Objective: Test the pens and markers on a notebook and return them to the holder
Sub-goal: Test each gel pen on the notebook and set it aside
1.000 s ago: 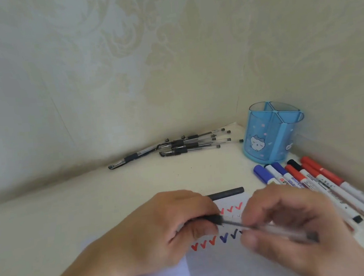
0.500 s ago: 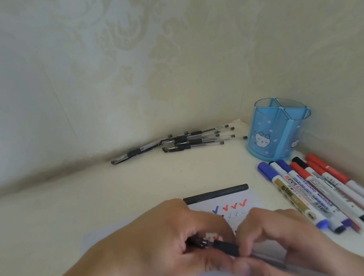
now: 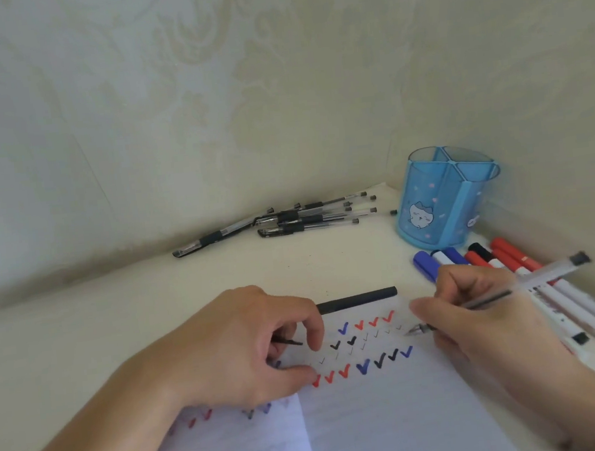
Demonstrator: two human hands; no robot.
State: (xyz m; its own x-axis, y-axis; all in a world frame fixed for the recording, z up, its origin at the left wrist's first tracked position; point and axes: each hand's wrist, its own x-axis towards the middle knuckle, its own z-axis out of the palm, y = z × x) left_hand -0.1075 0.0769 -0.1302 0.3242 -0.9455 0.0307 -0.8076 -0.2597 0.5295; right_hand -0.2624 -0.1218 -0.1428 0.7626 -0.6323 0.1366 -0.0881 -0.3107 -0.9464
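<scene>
An open notebook (image 3: 393,413) lies in front of me, its page covered with red, blue and black check marks. My right hand (image 3: 481,312) grips an uncapped clear gel pen (image 3: 494,298), tip pointing left just above the page. My left hand (image 3: 242,345) rests on the notebook's left part and pinches the pen's black cap (image 3: 290,342). The blue pen holder (image 3: 443,199) with a cat picture stands at the back right; nothing shows inside it.
Several black gel pens (image 3: 299,219) lie in a pile by the back wall. Several red, blue and black whiteboard markers (image 3: 537,284) lie in a row right of the notebook. A black spine bar (image 3: 359,299) runs along the notebook's top edge. Walls enclose the corner.
The hands have come apart: the cap came off the pen and stayed in my left hand, while my right hand moved right with the bare pen. More check marks show.
</scene>
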